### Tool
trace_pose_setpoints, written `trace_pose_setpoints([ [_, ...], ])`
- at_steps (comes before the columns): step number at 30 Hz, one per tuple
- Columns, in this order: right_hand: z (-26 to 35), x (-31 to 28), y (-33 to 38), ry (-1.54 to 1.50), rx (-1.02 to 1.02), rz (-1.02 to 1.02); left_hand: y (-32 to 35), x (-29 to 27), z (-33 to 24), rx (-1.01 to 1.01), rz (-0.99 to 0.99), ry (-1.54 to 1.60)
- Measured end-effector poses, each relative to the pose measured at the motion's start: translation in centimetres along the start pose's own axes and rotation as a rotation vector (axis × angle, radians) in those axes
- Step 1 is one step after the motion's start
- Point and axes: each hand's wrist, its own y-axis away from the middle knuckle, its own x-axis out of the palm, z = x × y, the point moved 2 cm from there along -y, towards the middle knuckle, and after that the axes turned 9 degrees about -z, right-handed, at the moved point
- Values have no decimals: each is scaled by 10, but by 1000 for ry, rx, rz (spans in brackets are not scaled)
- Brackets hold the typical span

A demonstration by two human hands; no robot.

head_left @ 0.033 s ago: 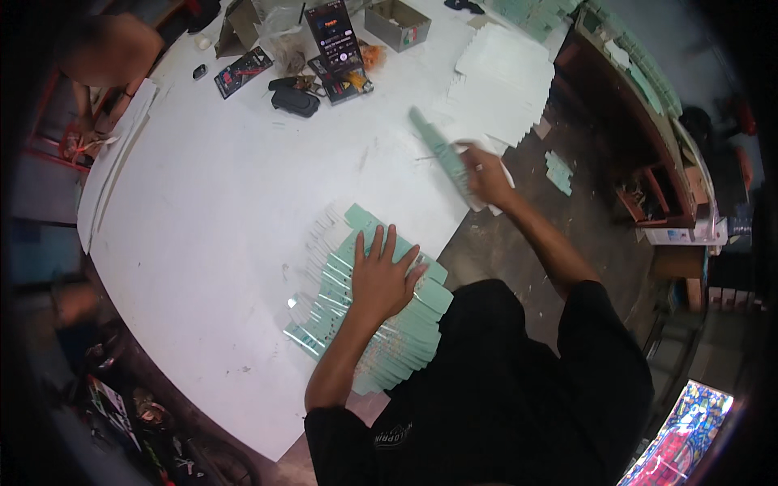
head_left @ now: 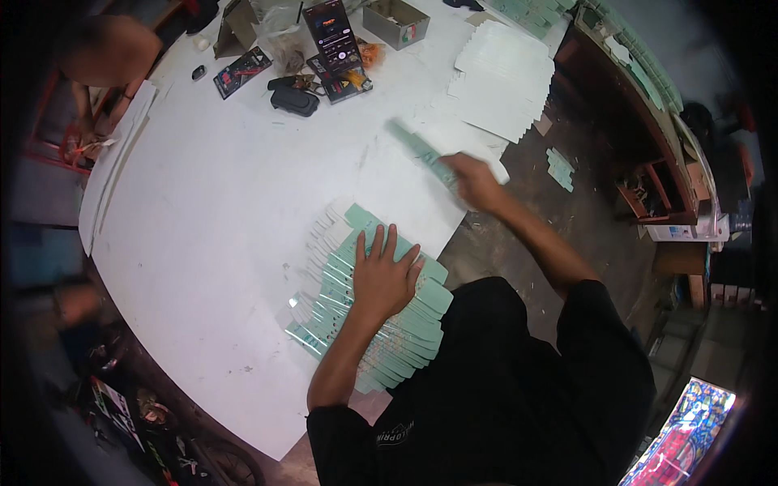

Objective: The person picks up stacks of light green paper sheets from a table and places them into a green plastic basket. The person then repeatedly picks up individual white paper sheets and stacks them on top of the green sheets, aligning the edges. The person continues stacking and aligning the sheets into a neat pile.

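White and broad, the worktop [head_left: 219,202] fills most of the head view, with a cluttered workshop floor and wooden shelving off to the right and dark clutter below its near-left edge.

Near the front edge lies a fanned row of pale green flat cartons [head_left: 405,320], overlapped like shingles and running from the upper left toward the person's body. The left hand [head_left: 383,275] lies flat on top of this row, palm down, fingers spread wide and straight; it presses on the cartons without gripping any of them.

Farther out and to the right, the right hand [head_left: 472,180] is raised just over the worktop's right edge. It is closed around one end of a single green carton [head_left: 421,150], which sticks out up and to the left of the fist. Both the hand and this carton are blurred, so the exact finger grip cannot be made out.

Beyond the right hand, a stack of white flat sheets [head_left: 502,77] is spread stepwise at the far right of the worktop. At the far edge stand a dark upright box [head_left: 332,32] with a bright printed front, a small open cardboard box [head_left: 395,20], a black pouch [head_left: 293,100] and a flat dark packet [head_left: 241,71]. A few green cartons [head_left: 559,168] lie on the floor to the right of the worktop.
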Motion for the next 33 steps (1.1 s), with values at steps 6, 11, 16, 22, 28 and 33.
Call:
trace_pose_setpoints([
  [6,17,10,-15,542,269,260,-6,-2,3,-33,-66,42],
  [11,-1,37,2,812,279,165,-5,-1,5,4,-84,41],
  [16,17,23,-17,742,277,181,-13,-8,3,-47,93,20],
  [22,27,31,3,544,96,71,-10,12,17,-55,9,57],
  [28,77,49,26,-455,576,470,-21,-12,6,113,97,-148],
  [33,-42,-32,-32,340,64,-175,-18,-22,5,63,125,95],
])
